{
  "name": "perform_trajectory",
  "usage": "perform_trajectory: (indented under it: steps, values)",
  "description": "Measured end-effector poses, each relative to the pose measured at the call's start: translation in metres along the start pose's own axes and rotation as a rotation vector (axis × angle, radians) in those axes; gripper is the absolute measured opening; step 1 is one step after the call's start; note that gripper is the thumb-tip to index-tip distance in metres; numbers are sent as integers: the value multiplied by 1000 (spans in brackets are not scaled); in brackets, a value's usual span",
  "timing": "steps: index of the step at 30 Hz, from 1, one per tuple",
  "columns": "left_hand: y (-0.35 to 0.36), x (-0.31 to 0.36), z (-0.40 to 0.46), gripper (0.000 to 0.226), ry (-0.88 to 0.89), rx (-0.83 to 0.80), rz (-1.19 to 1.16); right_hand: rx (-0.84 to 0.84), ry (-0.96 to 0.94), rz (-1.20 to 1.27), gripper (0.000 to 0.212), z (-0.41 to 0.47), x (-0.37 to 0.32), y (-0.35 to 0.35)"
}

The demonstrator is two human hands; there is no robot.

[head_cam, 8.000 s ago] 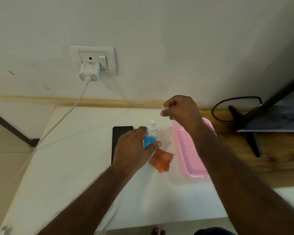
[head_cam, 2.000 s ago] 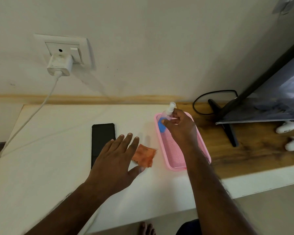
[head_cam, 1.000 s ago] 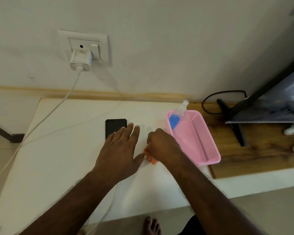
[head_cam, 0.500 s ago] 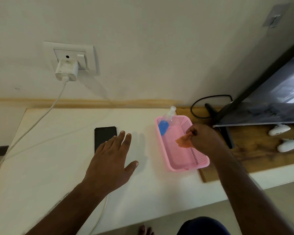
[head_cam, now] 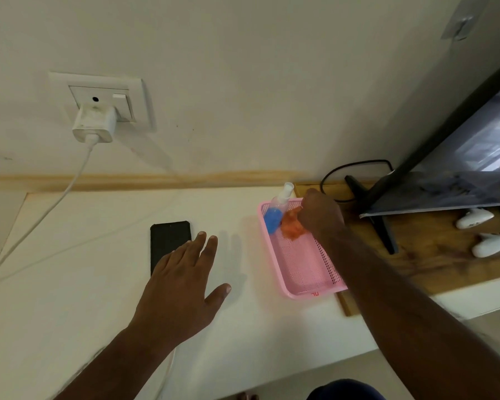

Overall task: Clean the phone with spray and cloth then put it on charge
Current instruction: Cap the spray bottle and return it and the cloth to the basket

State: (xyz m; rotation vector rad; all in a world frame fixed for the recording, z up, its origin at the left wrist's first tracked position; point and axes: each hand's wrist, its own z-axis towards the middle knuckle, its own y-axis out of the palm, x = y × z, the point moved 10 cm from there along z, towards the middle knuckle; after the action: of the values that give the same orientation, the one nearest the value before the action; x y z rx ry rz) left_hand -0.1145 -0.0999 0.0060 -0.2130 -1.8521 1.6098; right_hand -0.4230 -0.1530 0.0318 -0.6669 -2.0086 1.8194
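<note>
A black phone (head_cam: 168,238) lies flat on the white table (head_cam: 70,284). My left hand (head_cam: 185,281) rests open, fingers spread, over the phone's near end. A pink basket (head_cam: 309,287) sits to the right. In its far end leans the spray bottle (head_cam: 274,215) with blue liquid. My right hand (head_cam: 319,216) is inside the basket's far end, pinching the orange cloth (head_cam: 290,228) beside the bottle. A white charger (head_cam: 94,122) is plugged into the wall socket; its cable (head_cam: 49,203) trails down to the left.
A wooden board (head_cam: 433,255) lies right of the basket and carries a dark monitor (head_cam: 456,157) on a black stand, with a black cable loop behind. Two white objects (head_cam: 485,232) sit on the board's far right. The table's front edge is near me.
My right hand picked the orange cloth up off the table and carried it to the far end of the pink basket. The left hand has stayed over the phone.
</note>
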Motion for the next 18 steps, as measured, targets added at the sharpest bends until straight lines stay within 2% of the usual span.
perform_trajectory:
  steps: [5,8,15,18]
  values:
    - [2,-1,0,86,-21,-29,-5,77,1,-89,41,-7,3,9]
    - [2,-1,0,87,-28,-42,-3,117,8,-104,37,-10,2,15]
    - [4,-1,0,86,-28,-51,1,-104,17,137,19,-13,9,58]
    - [4,-2,0,87,-27,-49,13,-89,-43,95,19,-19,5,53]
